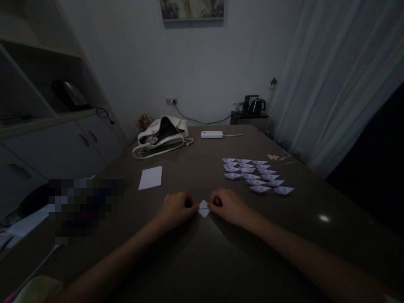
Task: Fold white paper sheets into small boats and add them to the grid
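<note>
Folded paper (204,209) spans left hand (180,205) and right hand (227,205), each grip, dimly lit, seemingly pinching a side corner.

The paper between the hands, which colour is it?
The folded paper looks white, in the head view.

Small white folded paper (204,210), diamond-shaped, line across its middle, in front and left of the paper boats (251,176)

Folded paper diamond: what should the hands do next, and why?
Perhaps gently pull the folded paper outward from both sides, which might open it: the left hand and right hand pinch opposite corners, and a line crosses its middle. Paper boats lie nearby.
</note>
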Tool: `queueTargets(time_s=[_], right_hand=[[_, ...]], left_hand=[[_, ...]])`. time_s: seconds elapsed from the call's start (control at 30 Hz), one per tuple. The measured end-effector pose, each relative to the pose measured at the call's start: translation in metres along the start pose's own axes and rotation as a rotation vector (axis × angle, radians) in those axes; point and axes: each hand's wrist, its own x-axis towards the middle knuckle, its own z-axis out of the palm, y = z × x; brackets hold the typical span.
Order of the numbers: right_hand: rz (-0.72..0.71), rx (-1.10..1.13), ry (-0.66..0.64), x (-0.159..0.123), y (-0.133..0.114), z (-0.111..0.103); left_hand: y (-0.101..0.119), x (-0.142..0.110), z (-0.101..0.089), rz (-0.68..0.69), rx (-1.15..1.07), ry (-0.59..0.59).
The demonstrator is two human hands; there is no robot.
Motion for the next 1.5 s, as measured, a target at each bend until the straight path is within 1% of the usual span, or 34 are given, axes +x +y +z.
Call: queueTargets(time_s=[0.17, 0.33, 0.43, 0.53, 0.63, 0.77, 0.93, 1.13, 1.23, 1.4, 1.5], right_hand=[[-0.047, 0.003, 0.009, -0.001, 0.003, 0.0], [-0.055, 0.064, -0.007, 0.001, 0.006, 0.001], [-0.055, 0.076, -0.006, 0.002, 0.005, 0.002], [-0.035, 0.075, -0.01, 0.001, 0.004, 0.002], [-0.03, 0.073, -0.012, 0.0, 0.003, 0.001], [-0.064, 0.098, -0.013, 0.0, 0.005, -0.001], [-0.08, 0.148, -0.027, 0.002, 0.01, -0.002], [-0.029, 0.155, 0.023, 0.0, 0.006, 0.0], [-0.032, 0.122, 0.046, -0.001, 0.004, 0.002], [-0.028, 0.171, 0.01, 0.001, 0.003, 0.0], [-0.028, 0.183, 0.015, 0.002, 0.004, 0.0]], left_hand=[[-0.004, 0.001, -0.003, -0.012, 0.028, -0.009], [-0.009, 0.001, -0.001, 0.024, -0.075, 0.015], [-0.011, 0.0, 0.001, 0.132, -0.082, 0.052], [-0.009, -0.004, 0.001, 0.257, 0.006, 0.063], [-0.006, -0.009, -0.002, 0.319, 0.124, 0.042], [-0.001, -0.014, -0.008, 0.382, 0.259, 0.011], [-0.003, -0.016, -0.01, 0.419, 0.277, 0.001], [-0.009, -0.014, -0.01, 0.423, 0.234, -0.03], [-0.01, -0.013, -0.01, 0.415, 0.226, -0.032], [-0.013, -0.01, -0.01, 0.434, 0.214, -0.04], [-0.016, -0.008, -0.013, 0.462, 0.25, -0.032]])
